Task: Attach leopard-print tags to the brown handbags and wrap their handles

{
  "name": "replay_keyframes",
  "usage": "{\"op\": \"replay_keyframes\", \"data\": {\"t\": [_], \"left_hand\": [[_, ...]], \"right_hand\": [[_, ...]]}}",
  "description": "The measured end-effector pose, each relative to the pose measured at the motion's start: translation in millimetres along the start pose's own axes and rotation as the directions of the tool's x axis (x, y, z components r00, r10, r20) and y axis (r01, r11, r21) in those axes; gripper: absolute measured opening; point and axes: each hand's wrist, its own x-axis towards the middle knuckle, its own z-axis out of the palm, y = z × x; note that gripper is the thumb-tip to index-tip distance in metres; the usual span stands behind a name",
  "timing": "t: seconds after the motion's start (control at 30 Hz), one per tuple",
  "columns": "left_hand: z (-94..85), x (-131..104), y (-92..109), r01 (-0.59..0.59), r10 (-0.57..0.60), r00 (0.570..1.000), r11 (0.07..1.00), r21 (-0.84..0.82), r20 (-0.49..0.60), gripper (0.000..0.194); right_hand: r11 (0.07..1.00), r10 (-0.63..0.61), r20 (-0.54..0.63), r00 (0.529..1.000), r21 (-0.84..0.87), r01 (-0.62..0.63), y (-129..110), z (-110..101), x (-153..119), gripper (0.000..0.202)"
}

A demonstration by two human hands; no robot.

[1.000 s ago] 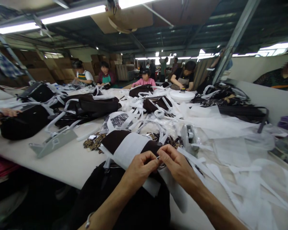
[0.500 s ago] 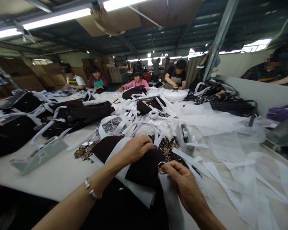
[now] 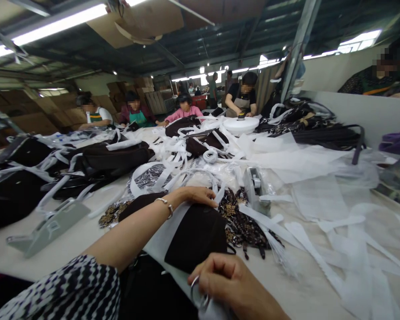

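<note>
A black fabric bag [image 3: 200, 235] lies in front of me, partly covered by white wrapping [image 3: 173, 222]. My left hand [image 3: 198, 195] reaches over its far edge with the fingers stretched and slightly apart; I see nothing held in them. Just beyond these fingers is a pile of dark beaded straps with leopard-patterned charms [image 3: 240, 213]. My right hand [image 3: 223, 278] is closed near the bottom of the view, pinching a silver metal ring [image 3: 194, 289]. A white-wrapped strap [image 3: 213, 310] hangs from the ring, mostly cut off by the frame.
Pale green tape dispensers stand left [image 3: 50, 226] and right [image 3: 254, 189] of the bag. White strips [image 3: 320, 258] and thin sheets cover the table's right side. More black bags [image 3: 116, 155] lie to the left and beyond. Several co-workers [image 3: 242, 95] sit across the table.
My right hand has come down and closer to me with the ring. My left hand's fingers have loosened and stretched farther over the bag's edge. The view has shifted slightly.
</note>
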Motion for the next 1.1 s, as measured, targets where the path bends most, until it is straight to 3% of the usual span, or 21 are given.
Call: {"op": "replay_keyframes", "data": {"t": [0.1,0.17,0.23,0.33,0.43,0.5,0.6,0.67,0.77,0.83,1.0,1.1], "left_hand": [[-0.2,7.3,1.2,0.01,-0.008,0.999,0.999,-0.052,0.036,0.037],[-0.9,5.5,5.1,-0.013,0.014,1.0,0.995,-0.097,0.011,0.04],[-3.5,-3.7,10.8,-0.048,0.041,0.997,0.99,-0.132,-0.059,0.041],[-11.1,-32.4,23.3,-0.09,0.057,0.976,0.984,-0.152,-0.208,0.041],[-16.9,-78.6,43.8,-0.129,0.039,0.927,0.967,-0.219,-0.374,0.04],[-14.1,-114.2,61.4,-0.176,0.001,0.875,0.932,-0.318,-0.484,0.037],[4.4,-158.7,85.4,-0.269,-0.022,0.794,0.883,-0.384,-0.607,0.031],[23.9,-173.9,94.0,-0.301,-0.021,0.738,0.884,-0.357,-0.675,0.027],[54.0,-172.5,94.2,-0.297,-0.029,0.651,0.91,-0.29,-0.758,0.023],[69.2,-161.6,89.9,-0.3,-0.037,0.602,0.916,-0.268,-0.797,0.024],[86.4,-137.1,82.6,-0.353,-0.088,0.47,0.893,-0.279,-0.878,0.024],[91.9,-134.1,81.9,-0.366,-0.133,0.467,0.87,-0.329,-0.874,0.028]], "right_hand": [[0.919,-0.182,0.178,0.967,-0.32,0.232,9.7,14.9,1.6,0.016],[0.775,-0.206,0.227,0.952,-0.556,0.301,25.3,24.5,8.2,0.012],[0.574,-0.218,0.184,0.958,-0.77,0.279,44.7,31.2,15.9,0.013],[0.312,-0.303,0.2,0.932,-0.903,0.295,68.7,28.3,21.7,0.019],[0.214,-0.382,0.228,0.895,-0.921,0.326,69.8,2.8,18.7,0.023],[0.273,-0.435,0.105,0.894,-0.931,0.242,54.0,-23.9,14.5,0.021],[0.501,-0.453,-0.144,0.88,-0.858,0.117,14.5,-61.6,8.0,0.017],[0.635,-0.405,-0.228,0.885,-0.767,0.093,-12.2,-72.7,3.3,0.017],[0.807,-0.347,-0.325,0.88,-0.582,0.103,-41.2,-60.9,-3.7,0.029],[0.866,-0.363,-0.389,0.847,-0.476,0.152,-51.8,-42.2,-4.8,0.03],[0.859,-0.47,-0.55,0.691,-0.465,0.214,-55.5,-16.2,8.8,0.028],[0.853,-0.489,-0.588,0.644,-0.478,0.211,-49.6,-17.8,16.0,0.028]]}}
